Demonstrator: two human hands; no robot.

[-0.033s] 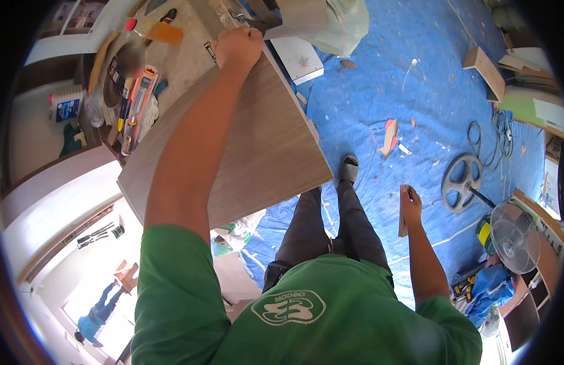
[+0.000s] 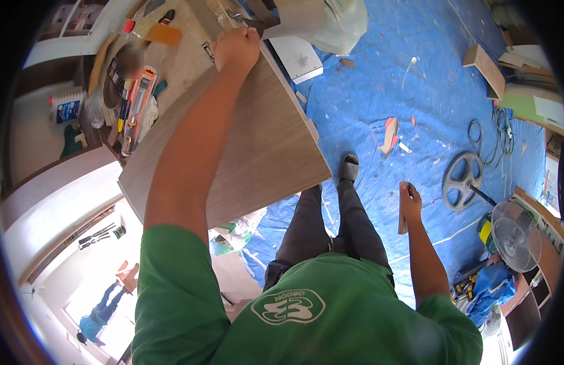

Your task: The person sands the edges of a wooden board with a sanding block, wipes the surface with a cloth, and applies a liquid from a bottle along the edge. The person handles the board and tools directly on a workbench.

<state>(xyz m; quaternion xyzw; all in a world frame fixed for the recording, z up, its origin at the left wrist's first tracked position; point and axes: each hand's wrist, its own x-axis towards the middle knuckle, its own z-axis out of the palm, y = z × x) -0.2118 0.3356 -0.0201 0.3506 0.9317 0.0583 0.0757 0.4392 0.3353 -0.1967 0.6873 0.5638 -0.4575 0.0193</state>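
My left hand (image 2: 237,47) is curled at the far end of a grey-brown wood panel (image 2: 230,158), beside a small metal fitting (image 2: 206,50); what its fingers grip is unclear. The panel lies on a cluttered worktop (image 2: 183,64). My right hand (image 2: 411,205), low on my right above the blue sheet, holds a narrow wooden strip (image 2: 402,222) upright in the view.
Tools (image 2: 133,109) and an orange-liquid bottle (image 2: 160,33) lie at left. The blue floor sheet (image 2: 379,85) has scraps on it. A spoked wheel (image 2: 461,181), fan (image 2: 514,237), cables (image 2: 501,137) and boards (image 2: 483,64) are at right. A co-worker (image 2: 99,313) is at lower left.
My left hand has shifted very slightly up and left. My right hand and the strip are a few pixels higher.
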